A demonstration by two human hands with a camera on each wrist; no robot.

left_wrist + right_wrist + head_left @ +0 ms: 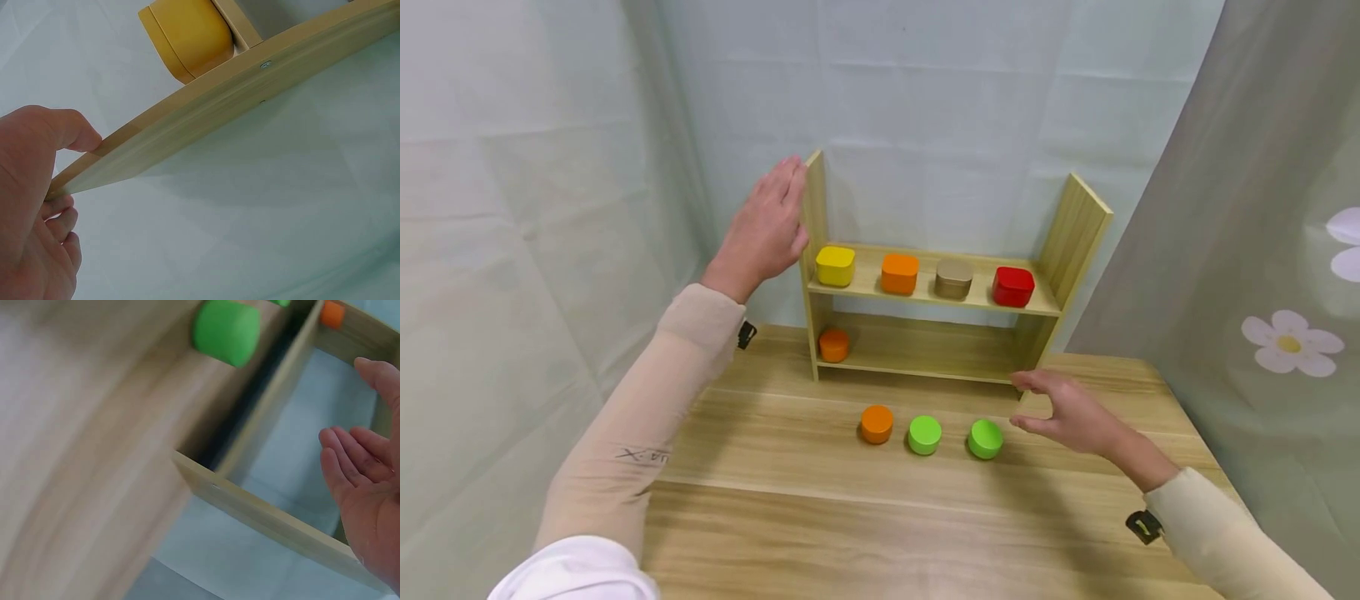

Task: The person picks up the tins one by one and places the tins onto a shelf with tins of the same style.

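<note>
Left hand: the left hand (767,229) is raised at the top of the wooden shelf's (925,292) left side panel (815,208); in the left wrist view the thumb lies on one face of the panel's edge and the fingers on the other, so it grips the panel.
Right hand: the right hand (1067,412) hovers open, fingers straight and relaxed, just beside the foot of the shelf's right side panel (1071,242); it holds nothing, and whether a fingertip touches the panel I cannot tell.
Shelf: stands upright at the back of the surface (880,517), between the two hands.
Upper board: yellow box (835,265), orange box (899,273), tan box (953,278) and red box (1012,286) in a row, the yellow one nearest the left hand.
Lower board: one small orange tin (833,344) at the left end.
In front of the shelf: an orange round tin (876,423) and two green round tins (924,434) (985,438) in a line; the right-hand green tin lies near the right hand, apart from it.
</note>
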